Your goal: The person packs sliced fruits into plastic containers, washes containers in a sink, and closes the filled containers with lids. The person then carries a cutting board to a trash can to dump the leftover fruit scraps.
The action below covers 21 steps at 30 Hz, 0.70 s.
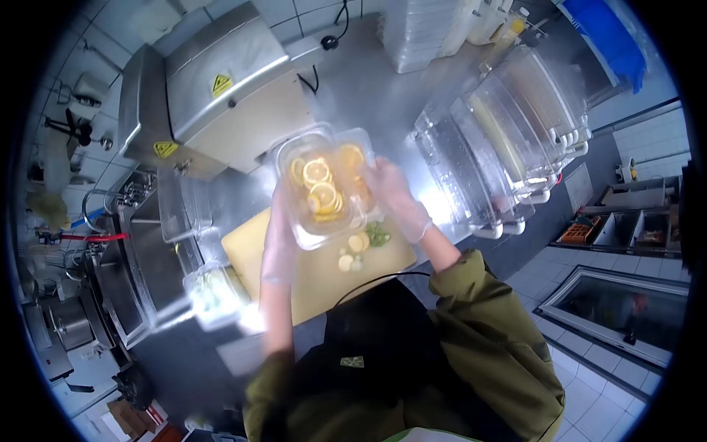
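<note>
My left hand (281, 243), in a clear glove, is wrapped round the left side of a clear plastic container (313, 237) with lemon slices (322, 196) inside. On the right, my gloved right hand (390, 193) grips a second clear container (353, 136), which holds orange-coloured slices (351, 158) and overlaps the first one's right side. Both containers are above the far part of a yellow cutting board (250, 254). Pale round slices (345, 262) and chopped green pieces (378, 234) lie on the board. The fingertips of both hands are partly blurred.
A steel machine (228, 74) stands at the back left, near a sink (140, 228). Several clear bins (501, 132) line the right side of the steel counter (353, 88). Stacked clear containers (412, 37) stand at the back. A small tub (213, 295) is left of the board.
</note>
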Available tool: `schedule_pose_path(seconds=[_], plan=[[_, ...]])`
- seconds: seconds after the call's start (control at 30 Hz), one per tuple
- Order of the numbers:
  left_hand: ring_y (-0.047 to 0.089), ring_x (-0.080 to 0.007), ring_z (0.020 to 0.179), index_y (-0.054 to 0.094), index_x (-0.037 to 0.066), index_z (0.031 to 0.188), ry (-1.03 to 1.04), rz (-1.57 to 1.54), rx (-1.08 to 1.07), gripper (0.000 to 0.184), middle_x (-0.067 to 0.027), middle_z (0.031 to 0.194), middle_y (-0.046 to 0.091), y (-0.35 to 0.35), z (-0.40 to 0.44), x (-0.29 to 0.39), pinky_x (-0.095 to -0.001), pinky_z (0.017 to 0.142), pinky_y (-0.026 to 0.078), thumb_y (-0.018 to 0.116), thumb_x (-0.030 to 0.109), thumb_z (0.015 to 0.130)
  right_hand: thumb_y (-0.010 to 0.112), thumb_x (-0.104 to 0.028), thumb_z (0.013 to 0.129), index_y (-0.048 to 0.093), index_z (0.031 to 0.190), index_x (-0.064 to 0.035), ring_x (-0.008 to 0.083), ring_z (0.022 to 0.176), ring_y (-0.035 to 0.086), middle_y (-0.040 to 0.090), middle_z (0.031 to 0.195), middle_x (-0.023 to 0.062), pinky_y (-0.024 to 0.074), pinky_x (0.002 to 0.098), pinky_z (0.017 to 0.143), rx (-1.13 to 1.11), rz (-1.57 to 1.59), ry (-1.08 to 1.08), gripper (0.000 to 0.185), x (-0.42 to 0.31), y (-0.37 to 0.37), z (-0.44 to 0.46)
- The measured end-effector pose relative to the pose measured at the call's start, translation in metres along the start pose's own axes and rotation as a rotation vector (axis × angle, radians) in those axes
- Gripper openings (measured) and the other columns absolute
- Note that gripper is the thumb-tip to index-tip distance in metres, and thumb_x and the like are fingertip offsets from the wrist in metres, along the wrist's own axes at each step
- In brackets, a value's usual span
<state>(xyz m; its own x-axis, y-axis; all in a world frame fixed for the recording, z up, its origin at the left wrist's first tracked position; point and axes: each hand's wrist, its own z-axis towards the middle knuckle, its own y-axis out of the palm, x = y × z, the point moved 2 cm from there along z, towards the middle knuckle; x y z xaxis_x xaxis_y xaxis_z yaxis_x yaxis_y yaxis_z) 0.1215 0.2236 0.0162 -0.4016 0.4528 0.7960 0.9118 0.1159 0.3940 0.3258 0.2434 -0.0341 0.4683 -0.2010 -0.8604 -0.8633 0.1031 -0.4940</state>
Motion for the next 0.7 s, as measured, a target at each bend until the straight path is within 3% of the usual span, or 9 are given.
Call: schedule_pose_path(seconds=[0.13,0.23,0.33,0.43,0.5,0.57,0.7], plan=[[0.039,-0.0232,0.127,0.035,0.009,0.138,0.047,0.001,-0.109,0.059,-0.0071,0.139,0.039,0.054,0.091,-0.002,-0.0391,0.101,0.035,0.039,0.048,0.094,0.06,-0.033,0.08,0.058,0.085,0.0039,0.0228,0.067,0.06,0.062,0.073,0.0167,0.0457,0.0351,0.064,0.048,-0.043,0.094,0.038,0.038,-0.03,0.096],[0.042,-0.0223,0.124,0.037,0.01,0.136,0.063,-0.011,-0.16,0.057,-0.0068,0.136,0.042,0.071,0.155,-0.016,-0.0363,0.1,0.036,0.038,0.049,0.094,0.06,-0.035,0.079,0.06,0.087,0.0035,0.0259,0.074,0.062,0.064,0.078,0.0178,0.0457,0.0373,0.07,0.117,0.011,0.079,0.04,0.056,-0.044,0.142],[0.049,-0.0188,0.115,0.043,0.01,0.13,0.071,-0.05,-0.212,0.051,-0.0049,0.127,0.049,0.08,0.2,-0.027,-0.0316,0.096,0.04,0.04,0.046,0.094,0.06,-0.038,0.079,0.062,0.09,0.003,0.0307,0.078,0.063,0.065,0.079,0.019,0.0455,0.0399,0.073,0.122,-0.161,0.074,0.042,0.055,-0.056,0.167],[0.051,-0.0171,0.11,0.046,0.01,0.126,0.149,-0.093,-0.282,0.045,-0.0036,0.121,0.052,0.076,0.219,-0.041,-0.0307,0.093,0.042,0.041,0.042,0.094,0.059,-0.038,0.079,0.063,0.092,0.0014,0.0351,0.081,0.062,0.065,0.081,0.0205,0.0457,0.0416,0.075,0.143,-0.085,-0.197,0.042,0.099,-0.041,0.191],[0.052,-0.0162,0.107,0.048,0.01,0.124,0.15,-0.149,-0.289,0.041,-0.003,0.116,0.054,0.087,0.213,-0.028,-0.0299,0.091,0.042,0.04,0.039,0.095,0.057,-0.036,0.081,0.063,0.09,0.0011,0.0297,0.077,0.063,0.064,0.077,0.019,0.0468,0.0391,0.072,0.178,-0.289,-0.178,0.039,0.1,-0.034,0.202],[0.052,-0.0154,0.107,0.05,0.009,0.121,0.174,-0.045,-0.281,0.04,-0.0039,0.115,0.054,0.093,0.206,-0.022,-0.0296,0.092,0.04,0.036,0.037,0.096,0.055,-0.033,0.082,0.062,0.095,0.0012,0.0235,0.072,0.062,0.064,0.075,0.016,0.0474,0.0357,0.069,0.207,0.17,-0.027,0.037,0.128,-0.015,0.209],[0.051,-0.0176,0.11,0.048,0.005,0.125,0.093,0.086,-0.235,0.046,-0.0077,0.12,0.054,0.069,0.226,-0.032,-0.0308,0.095,0.039,0.033,0.038,0.097,0.052,-0.029,0.084,0.057,0.106,0.0024,0.0199,0.079,0.061,0.064,0.085,0.0136,0.046,0.0313,0.072,0.129,0.04,0.038,0.038,0.111,-0.026,0.195]])
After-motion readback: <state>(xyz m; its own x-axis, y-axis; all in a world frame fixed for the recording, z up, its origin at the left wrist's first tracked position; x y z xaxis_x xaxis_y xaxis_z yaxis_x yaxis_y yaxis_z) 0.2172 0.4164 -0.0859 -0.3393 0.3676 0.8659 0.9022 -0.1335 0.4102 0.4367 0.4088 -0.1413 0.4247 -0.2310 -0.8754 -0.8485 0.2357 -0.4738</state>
